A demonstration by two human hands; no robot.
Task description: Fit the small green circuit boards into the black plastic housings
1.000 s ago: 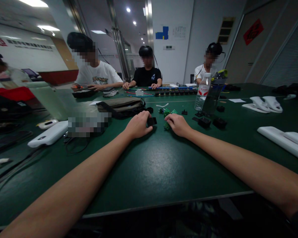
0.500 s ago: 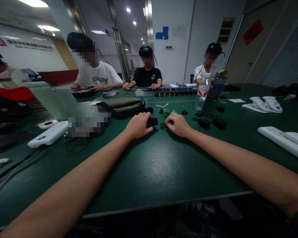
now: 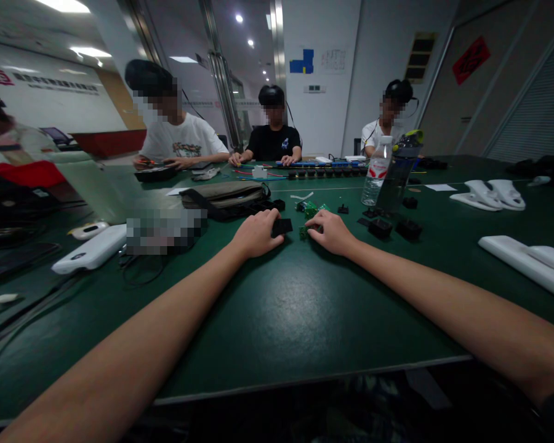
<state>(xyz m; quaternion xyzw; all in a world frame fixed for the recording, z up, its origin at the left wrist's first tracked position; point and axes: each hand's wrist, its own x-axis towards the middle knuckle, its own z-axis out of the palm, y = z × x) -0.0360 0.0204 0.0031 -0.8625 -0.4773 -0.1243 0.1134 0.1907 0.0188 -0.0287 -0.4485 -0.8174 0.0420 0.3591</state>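
Observation:
My left hand [image 3: 258,235] grips a small black rectangular plastic housing [image 3: 282,227] between thumb and fingers, just above or on the green table. To its right, my right hand [image 3: 330,232] is closed in a pinch at the edge of a small green circuit board [image 3: 303,233]. A narrow gap separates the housing from the board. Behind the right hand lie more green circuit boards [image 3: 308,209], partly hidden by the fingers. Several black plastic housings [image 3: 380,228] and a small black part [image 3: 343,209] rest farther right.
A water bottle [image 3: 377,175] and a dark bottle [image 3: 400,178] stand beyond the housings. An olive bag [image 3: 228,198] lies behind my left hand. White devices [image 3: 529,264] sit at right, a white power bank [image 3: 90,249] at left. Three people [image 3: 277,138] sit across the table.
Both hands stay in nearly the same place. The right fingers have shifted slightly around the circuit board, and the black housing has moved a little to the left.

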